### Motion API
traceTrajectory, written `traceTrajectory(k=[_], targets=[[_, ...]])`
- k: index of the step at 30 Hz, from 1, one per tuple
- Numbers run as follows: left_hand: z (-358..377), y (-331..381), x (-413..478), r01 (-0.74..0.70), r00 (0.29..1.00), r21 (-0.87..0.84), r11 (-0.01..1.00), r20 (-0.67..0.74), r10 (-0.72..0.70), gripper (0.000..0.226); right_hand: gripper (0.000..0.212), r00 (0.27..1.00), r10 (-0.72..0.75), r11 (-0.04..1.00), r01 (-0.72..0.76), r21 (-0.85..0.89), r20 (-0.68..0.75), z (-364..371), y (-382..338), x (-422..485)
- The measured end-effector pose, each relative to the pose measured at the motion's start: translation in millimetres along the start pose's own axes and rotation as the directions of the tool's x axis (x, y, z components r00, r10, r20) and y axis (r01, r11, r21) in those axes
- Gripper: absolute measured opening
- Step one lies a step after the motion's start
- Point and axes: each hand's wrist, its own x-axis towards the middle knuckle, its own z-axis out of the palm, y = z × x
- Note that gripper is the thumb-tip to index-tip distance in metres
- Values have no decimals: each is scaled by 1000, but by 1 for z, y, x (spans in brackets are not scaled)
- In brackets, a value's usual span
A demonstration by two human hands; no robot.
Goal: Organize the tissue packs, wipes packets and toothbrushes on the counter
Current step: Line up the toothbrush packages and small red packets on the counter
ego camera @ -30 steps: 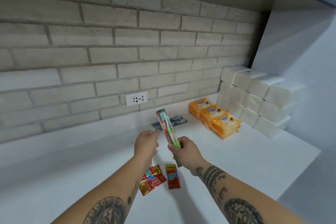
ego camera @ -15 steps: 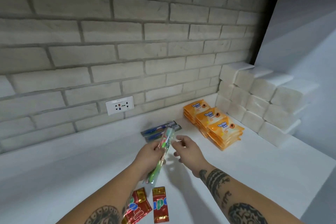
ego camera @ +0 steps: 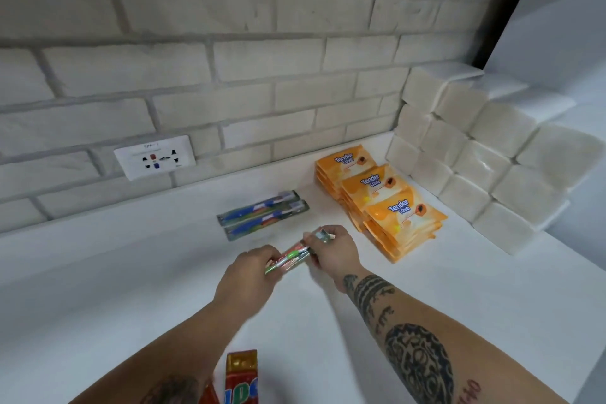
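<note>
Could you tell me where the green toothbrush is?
Head view, centre: the green toothbrush is held by left hand and right hand, near the blue toothbrushes.

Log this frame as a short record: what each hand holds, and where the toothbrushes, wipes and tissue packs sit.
left hand: grips one end of the green packaged toothbrush
right hand: pinches its other end
blue toothbrushes: two, side by side on the counter, beyond the hands
wipes packets: three orange stacks, right of them
tissue packs: stacked against the right wall

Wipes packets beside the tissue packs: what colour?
The wipes packets are orange with dark blue lettering; the head view, the only one, shows them clearly.
</note>
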Motion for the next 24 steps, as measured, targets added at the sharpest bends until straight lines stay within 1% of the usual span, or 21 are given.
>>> traceTrajectory(k=[2, 3, 4, 6, 8, 10, 12, 14, 15, 17, 19, 21, 24], targets=[[11, -5, 6, -38, 997, 117, 992, -59, 45, 17, 37, 997, -74, 979, 68, -193, -21, 0, 10, 6], [15, -6, 10, -47, 995, 149, 988, -79, 59, 19, 34, 994, -106, 955, 96, -279, -23, 0, 12, 9], [20, -7, 14, -48, 994, 156, 987, -93, 64, 20, 33, 989, -145, 925, 125, -358, -28, 0, 14, 12], [24, -8, 22, -48, 992, 148, 988, -108, 64, 20, 38, 975, -218, 849, 170, -500, -38, 0, 17, 19], [27, -11, 30, -52, 991, 164, 985, -112, 71, 22, 45, 966, -257, 783, 189, -592, -31, 1, 18, 24], [30, -11, 36, -62, 990, 193, 979, -113, 85, 25, 45, 944, -329, 723, 257, -641, 8, 1, 21, 25], [30, -10, 38, -64, 986, 185, 981, -137, 91, 28, 36, 903, -422, 634, 358, -686, 82, 0, 26, 25], [28, -12, 36, -87, 974, 136, 987, -195, 112, 32, 26, 870, -474, 542, 410, -733, 136, -1, 32, 27], [28, -15, 33, -118, 965, 136, 984, -219, 146, 30, 25, 866, -482, 524, 407, -748, 134, 0, 34, 29], [31, -24, 27, -201, 940, 227, 953, -231, 253, 21, 24, 861, -496, 514, 393, -763, 111, 3, 34, 35], [34, -34, 25, -236, 915, 305, 923, -251, 317, 16, 25, 856, -502, 503, 402, -765, 120, 7, 32, 41], [34, -38, 29, -221, 904, 318, 922, -288, 316, 20, 28, 852, -505, 489, 412, -769, 135, 9, 31, 47], [34, -40, 36, -213, 899, 303, 929, -311, 308, 29, 31, 834, -528, 434, 427, -794, 160, 13, 29, 55]])
